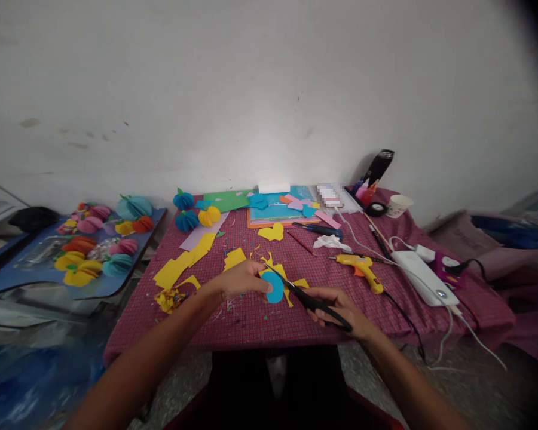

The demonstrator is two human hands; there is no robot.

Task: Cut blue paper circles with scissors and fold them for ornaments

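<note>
My left hand (243, 279) pinches a small blue paper circle (275, 288) with yellow paper behind it, just above the red checked tablecloth (251, 322). My right hand (338, 307) grips black scissors (308, 297), whose blades point up and left and touch the top edge of the blue circle. Yellow paper offcuts (183, 263) lie to the left of my hands, and a yellow heart shape (271, 232) lies farther back.
A yellow glue gun (361, 269) lies right of my hands, with a white power bank (421, 276) and cables beyond it. Coloured paper sheets (273, 209), paper balls (192, 215), a cup (398, 206) and a dark bottle (379, 166) stand at the back. A blue board (94, 245) holds several paper fruits at left.
</note>
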